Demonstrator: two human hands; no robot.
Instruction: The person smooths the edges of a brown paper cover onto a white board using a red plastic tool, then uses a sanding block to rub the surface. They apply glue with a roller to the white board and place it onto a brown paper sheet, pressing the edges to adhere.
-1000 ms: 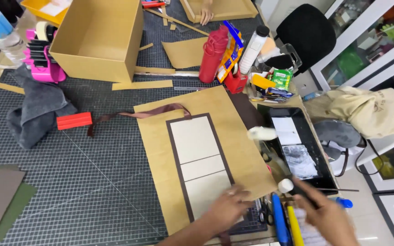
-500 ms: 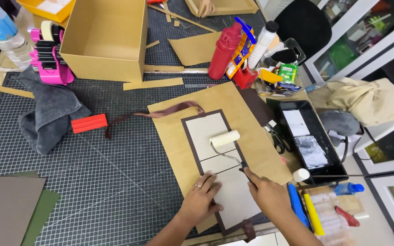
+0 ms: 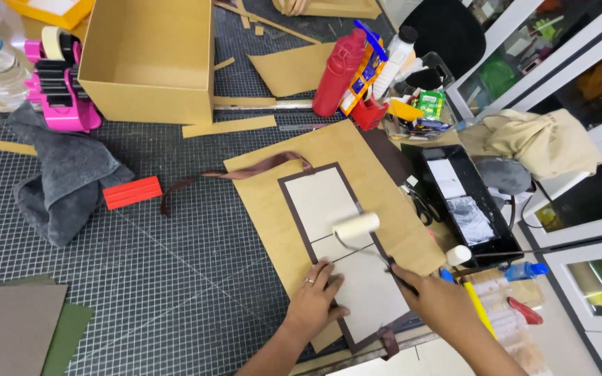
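Note:
A dark brown cover piece with white board panels (image 3: pixel 329 209) lies on a tan cardboard sheet (image 3: pixel 263 195) over the cutting mat. My left hand (image 3: pixel 317 301) presses flat on the lower panel's left edge. My right hand (image 3: pixel 432 301) grips the handle of a small white foam roller (image 3: pixel 356 226), whose head rests on the panels near the middle joint. A brown ribbon (image 3: pixel 235 174) trails from the cover's top toward the left.
A black glue tray (image 3: pixel 462 202) sits right of the sheet. A cardboard box (image 3: pixel 149 56), pink tape dispenser (image 3: pixel 60 97), grey cloth (image 3: pixel 64 181), red block (image 3: pixel 132 192), red bottle (image 3: pixel 336 73) and cluttered tools ring the mat (image 3: pixel 141 278). Another person's hand (image 3: pixel 292 5) shows at the top.
My right hand came from the tray side with the roller and set it on the panels. My left hand stayed pressing the lower panel.

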